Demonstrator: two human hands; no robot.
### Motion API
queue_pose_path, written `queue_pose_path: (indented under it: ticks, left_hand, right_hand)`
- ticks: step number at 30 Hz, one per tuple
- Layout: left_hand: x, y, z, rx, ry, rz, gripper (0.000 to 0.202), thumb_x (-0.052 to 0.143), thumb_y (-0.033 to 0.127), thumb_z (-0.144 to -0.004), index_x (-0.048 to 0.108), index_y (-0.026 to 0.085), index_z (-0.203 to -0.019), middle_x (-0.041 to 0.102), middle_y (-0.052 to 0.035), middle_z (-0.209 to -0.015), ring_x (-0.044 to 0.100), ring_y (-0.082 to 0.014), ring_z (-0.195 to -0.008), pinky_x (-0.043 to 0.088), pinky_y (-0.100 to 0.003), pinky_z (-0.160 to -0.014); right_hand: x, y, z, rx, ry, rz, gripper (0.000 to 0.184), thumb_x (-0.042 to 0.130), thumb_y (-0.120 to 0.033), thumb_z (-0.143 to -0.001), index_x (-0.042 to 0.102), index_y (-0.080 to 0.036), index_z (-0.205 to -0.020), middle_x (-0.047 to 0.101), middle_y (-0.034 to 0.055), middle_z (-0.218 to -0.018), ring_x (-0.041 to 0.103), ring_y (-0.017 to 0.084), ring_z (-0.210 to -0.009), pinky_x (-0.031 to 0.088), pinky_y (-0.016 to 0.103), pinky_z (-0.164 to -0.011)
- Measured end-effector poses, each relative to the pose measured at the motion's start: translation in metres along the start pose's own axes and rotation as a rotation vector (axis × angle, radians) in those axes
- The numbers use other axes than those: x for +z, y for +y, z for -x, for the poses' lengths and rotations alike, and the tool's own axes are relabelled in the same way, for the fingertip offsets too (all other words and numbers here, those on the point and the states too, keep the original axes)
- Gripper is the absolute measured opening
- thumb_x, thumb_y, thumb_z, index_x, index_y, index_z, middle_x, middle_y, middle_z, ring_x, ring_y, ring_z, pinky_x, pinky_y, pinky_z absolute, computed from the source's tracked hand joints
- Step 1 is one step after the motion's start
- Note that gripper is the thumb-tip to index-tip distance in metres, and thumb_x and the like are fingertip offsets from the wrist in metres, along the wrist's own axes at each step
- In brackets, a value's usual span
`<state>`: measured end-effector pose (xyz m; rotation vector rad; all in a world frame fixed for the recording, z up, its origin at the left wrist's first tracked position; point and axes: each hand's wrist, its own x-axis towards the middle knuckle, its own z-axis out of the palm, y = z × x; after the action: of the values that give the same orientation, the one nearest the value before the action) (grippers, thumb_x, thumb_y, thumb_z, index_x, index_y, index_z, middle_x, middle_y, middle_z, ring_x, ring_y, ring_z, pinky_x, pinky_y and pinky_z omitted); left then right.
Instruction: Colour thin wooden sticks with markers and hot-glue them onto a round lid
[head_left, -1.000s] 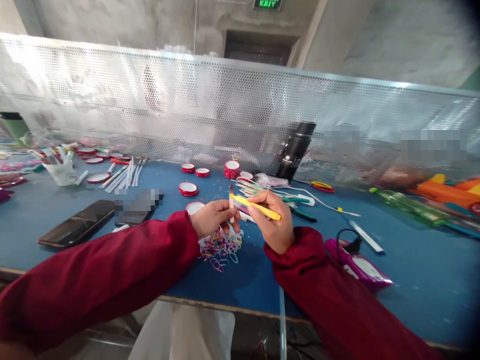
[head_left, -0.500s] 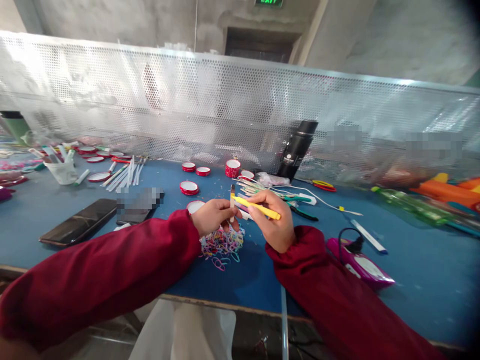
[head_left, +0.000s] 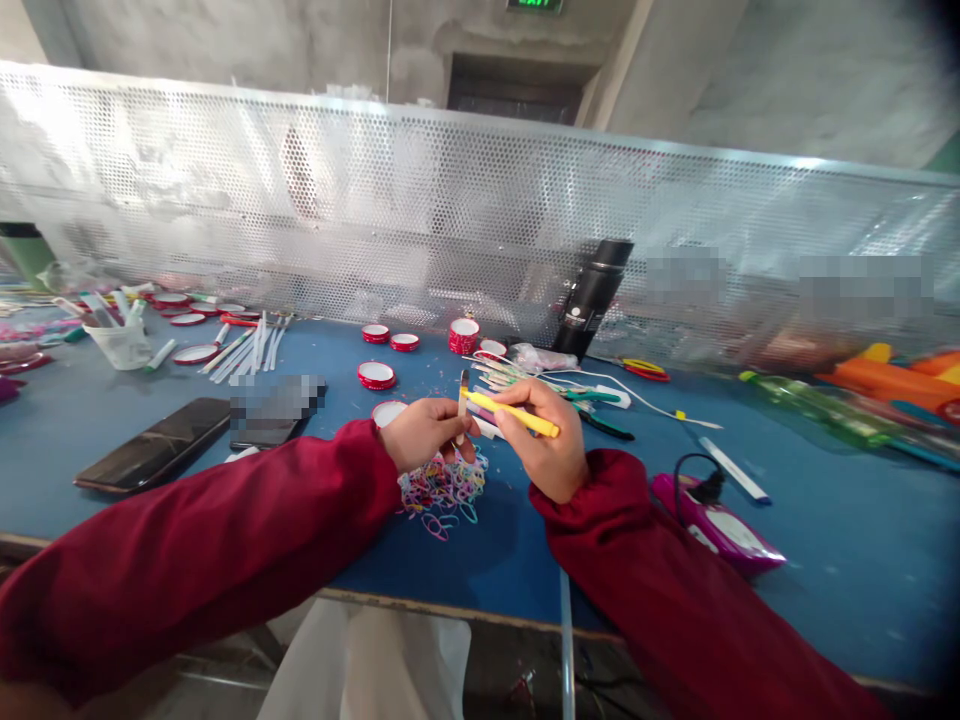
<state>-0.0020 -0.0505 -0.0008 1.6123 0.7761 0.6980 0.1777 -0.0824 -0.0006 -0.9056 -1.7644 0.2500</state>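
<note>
My left hand (head_left: 424, 432) is closed on a small, pale flat stick (head_left: 463, 405), upright between thumb and fingers, with a dark upper end and a bit of yellow below it. In my right hand (head_left: 553, 445) is a yellow marker pen (head_left: 529, 416), gripped like a writing tool. Its tip points left and meets the stick, or comes very near it. Just below my hands lies a loose pile of small coloured elastic bands (head_left: 446, 490) on the blue table (head_left: 480, 560). Fingers hide the stick's lower part.
Two phones, one a dark phone (head_left: 154, 443), lie at left. Red-and-white tape rolls (head_left: 376, 375) and a cup of pens (head_left: 120, 345) stand farther back. Behind my right hand are sticks, green-handled pliers (head_left: 600, 410) and a black bottle (head_left: 594, 300). A purple box (head_left: 724, 525) sits right.
Both hands keep their holds on the stick and the yellow marker pen. The whole view has shifted very slightly; little else differs.
</note>
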Motion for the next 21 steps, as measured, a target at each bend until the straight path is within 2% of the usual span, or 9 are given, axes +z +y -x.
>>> queue_pose_path:
  ticks: [11, 21]
  left_hand:
    - [0.0000, 0.0009, 0.0010, -0.025, 0.006, -0.012, 0.020, 0.049, 0.030, -0.084, 0.058, 0.012, -0.084, 0.065, -0.0021, -0.063, 0.049, -0.0062, -0.044, 0.038, -0.020, -0.047]
    - [-0.0036, -0.0049, -0.0019, 0.009, -0.011, -0.027, 0.022, 0.049, 0.032, -0.084, 0.059, 0.012, -0.086, 0.065, -0.0028, -0.065, 0.050, -0.0069, -0.045, 0.040, -0.020, -0.048]
  right_hand:
    - [0.0003, -0.0032, 0.0002, 0.012, 0.008, 0.009, 0.007, 0.058, -0.027, -0.083, 0.060, -0.030, -0.089, 0.061, 0.0024, -0.083, 0.057, 0.022, -0.072, 0.047, 0.039, -0.064]
    - [-0.0015, -0.0033, 0.0007, 0.000, -0.023, 0.010, 0.004, 0.058, -0.028, -0.083, 0.058, -0.030, -0.086, 0.059, 0.0018, -0.080, 0.055, 0.022, -0.070, 0.047, 0.039, -0.064]
